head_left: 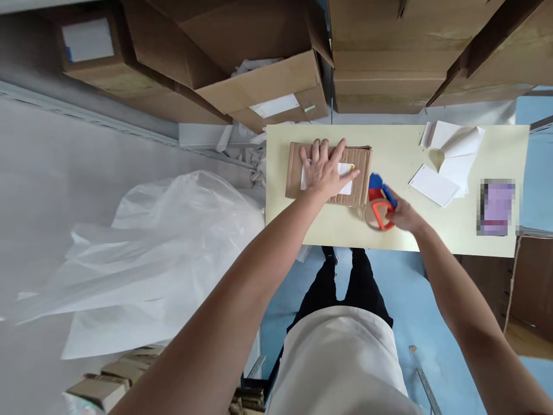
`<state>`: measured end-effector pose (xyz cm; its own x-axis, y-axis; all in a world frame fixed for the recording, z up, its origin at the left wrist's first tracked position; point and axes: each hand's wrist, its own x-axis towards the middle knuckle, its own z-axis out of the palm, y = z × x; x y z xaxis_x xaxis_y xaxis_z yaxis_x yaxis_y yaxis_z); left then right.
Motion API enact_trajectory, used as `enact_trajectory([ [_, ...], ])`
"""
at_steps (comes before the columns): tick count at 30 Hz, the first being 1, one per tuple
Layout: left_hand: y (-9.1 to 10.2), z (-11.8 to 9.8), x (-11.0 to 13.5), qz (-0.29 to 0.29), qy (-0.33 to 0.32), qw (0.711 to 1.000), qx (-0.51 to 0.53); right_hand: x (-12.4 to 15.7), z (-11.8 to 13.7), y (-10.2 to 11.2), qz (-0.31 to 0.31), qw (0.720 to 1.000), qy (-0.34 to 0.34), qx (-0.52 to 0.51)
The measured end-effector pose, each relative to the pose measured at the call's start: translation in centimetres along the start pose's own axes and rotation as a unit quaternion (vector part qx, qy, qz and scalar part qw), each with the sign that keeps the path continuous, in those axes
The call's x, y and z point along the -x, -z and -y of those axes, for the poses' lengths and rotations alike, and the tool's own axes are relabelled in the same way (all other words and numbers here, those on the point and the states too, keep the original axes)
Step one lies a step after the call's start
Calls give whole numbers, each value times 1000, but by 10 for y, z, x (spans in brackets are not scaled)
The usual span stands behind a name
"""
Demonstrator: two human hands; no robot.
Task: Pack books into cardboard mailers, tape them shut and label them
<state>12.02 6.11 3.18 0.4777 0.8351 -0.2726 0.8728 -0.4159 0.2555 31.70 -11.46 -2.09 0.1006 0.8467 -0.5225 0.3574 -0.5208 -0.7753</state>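
A small brown cardboard box [295,173] with a white label [345,169] lies on the pale yellow table [276,227]. My left hand [323,172] rests flat on top of it with the fingers spread, covering part of the label. Just past the box's right end, my right hand [404,214] grips a red and blue tape dispenser [380,212] with a roll of tape in it. The dispenser's blue head is close to the box's right edge; whether the two touch I cannot tell.
White label sheets [460,155] and a white card [434,185] lie right of the dispenser. A blurred purple item [498,207] sits near the table's right end. Large cardboard boxes [389,57] stand along the back. White plastic sheeting [173,248] spreads at left.
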Motion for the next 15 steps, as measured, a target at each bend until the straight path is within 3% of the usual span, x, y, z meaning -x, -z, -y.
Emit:
enact_trajectory([
  [2, 0, 0, 1, -2, 0, 1000, 11, 29, -2, -17, 51, 997, -13, 60],
  [4, -1, 0, 2, -11, -5, 1000, 26, 47, 11, -39, 63, 989, -8, 130],
  [6, -5, -1, 1, -23, -10, 999, 44, 50, 40, -63, 43, 973, -14, 226],
  [9, -12, 4, -6, -35, -28, 995, 88, 44, 88, -91, 67, 939, 36, 336],
  [12, -13, 20, -14, -42, -60, 984, 164, 55, 111, -90, 43, 951, 70, 299],
  [15, -4, 41, -7, -71, -91, 952, 284, 84, 99, -63, 4, 983, 96, 155],
])
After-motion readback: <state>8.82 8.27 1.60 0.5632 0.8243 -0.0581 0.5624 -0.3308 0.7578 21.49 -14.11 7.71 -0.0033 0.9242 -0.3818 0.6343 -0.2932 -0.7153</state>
